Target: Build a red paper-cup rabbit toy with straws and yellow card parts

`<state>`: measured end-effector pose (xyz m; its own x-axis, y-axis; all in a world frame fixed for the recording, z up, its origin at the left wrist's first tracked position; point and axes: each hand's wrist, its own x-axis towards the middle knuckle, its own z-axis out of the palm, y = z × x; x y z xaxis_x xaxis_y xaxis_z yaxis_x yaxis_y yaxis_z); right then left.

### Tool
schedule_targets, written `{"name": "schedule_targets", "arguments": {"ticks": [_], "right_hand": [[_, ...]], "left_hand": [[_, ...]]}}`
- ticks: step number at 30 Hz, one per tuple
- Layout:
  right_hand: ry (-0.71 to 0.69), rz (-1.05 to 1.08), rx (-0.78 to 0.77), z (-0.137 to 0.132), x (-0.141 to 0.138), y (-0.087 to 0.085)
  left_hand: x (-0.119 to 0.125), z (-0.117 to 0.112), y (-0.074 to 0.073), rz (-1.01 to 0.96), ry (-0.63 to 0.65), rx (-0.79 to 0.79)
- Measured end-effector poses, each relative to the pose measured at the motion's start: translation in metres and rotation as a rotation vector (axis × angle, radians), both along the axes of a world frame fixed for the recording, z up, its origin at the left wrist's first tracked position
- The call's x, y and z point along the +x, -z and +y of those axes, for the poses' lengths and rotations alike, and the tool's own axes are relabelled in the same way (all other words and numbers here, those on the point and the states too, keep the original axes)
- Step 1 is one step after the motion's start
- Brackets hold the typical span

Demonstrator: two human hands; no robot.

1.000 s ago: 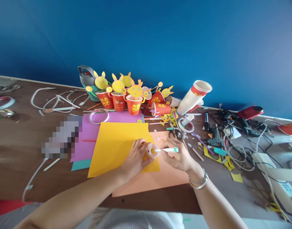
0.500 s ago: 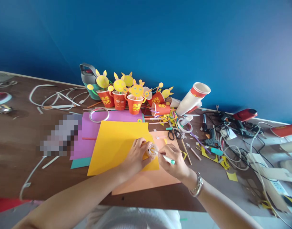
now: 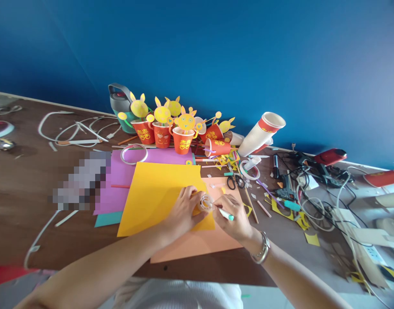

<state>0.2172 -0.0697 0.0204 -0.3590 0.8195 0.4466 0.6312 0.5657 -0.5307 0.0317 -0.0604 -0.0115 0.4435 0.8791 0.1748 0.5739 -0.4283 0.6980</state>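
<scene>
My left hand point(image 3: 183, 211) rests on a yellow paper sheet point(image 3: 158, 197) and pinches a small clear tape roll point(image 3: 205, 202) against it with its fingers. My right hand point(image 3: 231, 216) grips a white pen with a teal cap point(image 3: 226, 214), its tip set against the roll's right edge. A silver bracelet point(image 3: 261, 249) circles my right wrist. An orange sheet point(image 3: 200, 240) lies under both hands, and purple paper point(image 3: 115, 189) lies to the left.
Red paper cups with yellow bunny cutouts point(image 3: 171, 128) crowd the back, beside a stack of cups point(image 3: 259, 133) lying on its side. Scissors point(image 3: 233, 181), a glue gun point(image 3: 288, 191), cables point(image 3: 325, 206) and a power strip point(image 3: 367, 244) lie right. White strips point(image 3: 77, 133) litter the left.
My right hand turned the pen from pointing right to slanting down-right and slid round the roll's lower right side. My left hand stayed on the roll.
</scene>
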Motion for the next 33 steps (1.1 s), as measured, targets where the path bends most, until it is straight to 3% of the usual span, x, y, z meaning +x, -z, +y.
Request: {"name": "schedule_targets", "arguments": {"ticks": [16,25,33], "right_hand": [[-0.015,0.020,-0.104,0.002,0.000,-0.003],[0.021,0.194,-0.474,0.018,0.005,0.002],[0.031,0.277,-0.669,0.034,0.001,-0.007]], "left_hand": [[0.001,0.001,-0.001,0.029,0.006,0.004],[0.001,0.002,-0.001,0.015,0.004,-0.017],[0.001,0.002,-0.004,0.009,-0.003,-0.004]]}}
